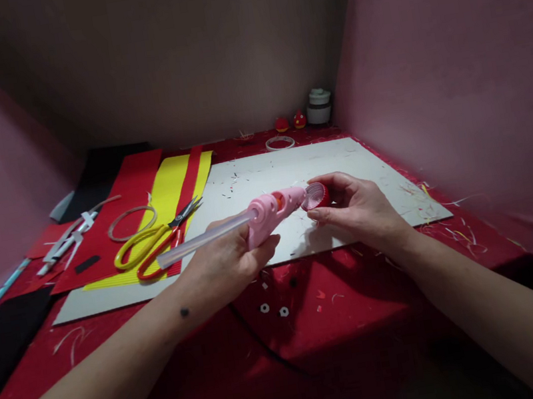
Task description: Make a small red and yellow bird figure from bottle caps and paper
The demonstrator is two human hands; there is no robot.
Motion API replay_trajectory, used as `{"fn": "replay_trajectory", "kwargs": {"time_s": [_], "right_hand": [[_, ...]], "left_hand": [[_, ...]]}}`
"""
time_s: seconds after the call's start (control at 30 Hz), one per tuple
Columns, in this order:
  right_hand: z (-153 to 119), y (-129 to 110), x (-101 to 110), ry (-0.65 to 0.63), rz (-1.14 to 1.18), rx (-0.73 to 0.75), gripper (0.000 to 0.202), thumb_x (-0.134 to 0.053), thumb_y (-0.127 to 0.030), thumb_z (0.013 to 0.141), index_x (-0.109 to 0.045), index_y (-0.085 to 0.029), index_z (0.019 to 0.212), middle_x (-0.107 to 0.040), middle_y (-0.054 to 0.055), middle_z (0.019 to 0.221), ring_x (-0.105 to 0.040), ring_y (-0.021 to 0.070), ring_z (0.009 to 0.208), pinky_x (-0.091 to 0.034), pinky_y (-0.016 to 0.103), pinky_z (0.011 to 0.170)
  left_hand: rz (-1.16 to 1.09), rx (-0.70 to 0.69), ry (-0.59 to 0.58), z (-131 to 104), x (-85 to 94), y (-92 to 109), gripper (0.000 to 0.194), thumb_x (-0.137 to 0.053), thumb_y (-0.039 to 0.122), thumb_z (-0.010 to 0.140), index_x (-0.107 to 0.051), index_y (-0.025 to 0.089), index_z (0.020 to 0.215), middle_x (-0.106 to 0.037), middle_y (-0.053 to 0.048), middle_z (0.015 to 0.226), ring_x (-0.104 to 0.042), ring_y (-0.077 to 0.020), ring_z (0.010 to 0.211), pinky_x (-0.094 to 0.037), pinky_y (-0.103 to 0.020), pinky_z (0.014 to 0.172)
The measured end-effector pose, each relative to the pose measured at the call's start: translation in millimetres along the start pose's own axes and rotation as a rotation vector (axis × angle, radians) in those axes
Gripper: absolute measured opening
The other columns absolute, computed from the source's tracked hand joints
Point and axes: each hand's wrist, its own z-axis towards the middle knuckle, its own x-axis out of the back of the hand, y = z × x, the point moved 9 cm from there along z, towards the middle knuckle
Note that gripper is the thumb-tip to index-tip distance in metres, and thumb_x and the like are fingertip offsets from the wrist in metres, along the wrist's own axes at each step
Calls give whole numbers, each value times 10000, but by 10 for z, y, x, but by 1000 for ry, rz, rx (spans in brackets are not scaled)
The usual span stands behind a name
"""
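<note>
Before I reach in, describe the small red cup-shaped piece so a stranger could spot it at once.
Find the large pale board, then the right hand above it. That hand holds the cup-shaped piece beside the tip of the pink glue gun. Its open, ribbed hollow sets it apart from the two small red-and-yellow objects at the back.

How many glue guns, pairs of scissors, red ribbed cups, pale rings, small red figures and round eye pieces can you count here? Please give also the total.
Glue gun: 1
Red ribbed cup: 1
Pair of scissors: 1
Pale rings: 2
Small red figures: 2
Round eye pieces: 2
Total: 9
</note>
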Motion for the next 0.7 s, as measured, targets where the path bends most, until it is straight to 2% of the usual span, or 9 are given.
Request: {"fn": "replay_trajectory", "kwargs": {"time_s": [0.17, 0.27, 0.47, 0.63, 0.7], "right_hand": [[0, 3, 7, 6, -17, 4, 428, -783, -293, 654, -649, -152, 1035, -672, 73, 908, -621, 194, 778, -556, 397, 733], [4, 15, 2, 4, -9, 4, 424, -785, -294, 658, -648, -157, 1036, -671, 72, 912, -620, 193, 780, -559, 398, 736], [8, 36, 9, 7, 27, -4, 422, -806, -299, 644, -637, -176, 1011, -670, 56, 892, -622, 185, 769, -561, 385, 722], [6, 59, 7, 18, 117, -32, 537, -833, -316, 610, -568, -166, 1052, -664, 58, 889, -631, 190, 776, -558, 389, 715], [7, 69, 10, 30, 145, -48, 563, -842, -318, 594, -540, -168, 1045, -659, 55, 881, -634, 188, 766, -555, 384, 703]], "left_hand": [[26, -27, -29, 1, -25, 18, 245, -532, 280, 850, -696, 243, 1028, -702, -8, 884, -640, -209, 899, -514, -292, 787], [6, -20, -26, -2, -38, -4, 278, -543, 272, 845, -678, 255, 1087, -707, -11, 932, -634, -228, 942, -512, -315, 817], [-36, -11, -9, -19, -44, -29, 412, -539, 261, 853, -603, 272, 1260, -685, -19, 1145, -616, -240, 1048, -496, -336, 890], [-34, 31, 11, -25, -31, -58, 407, -546, 276, 852, -608, 291, 1255, -706, -3, 1041, -635, -241, 973, -503, -320, 829], [-30, 18, 4, -25, -37, -45, 425, -540, 270, 859, -593, 297, 1281, -703, -2, 1069, -632, -243, 996, -502, -322, 845]]}}
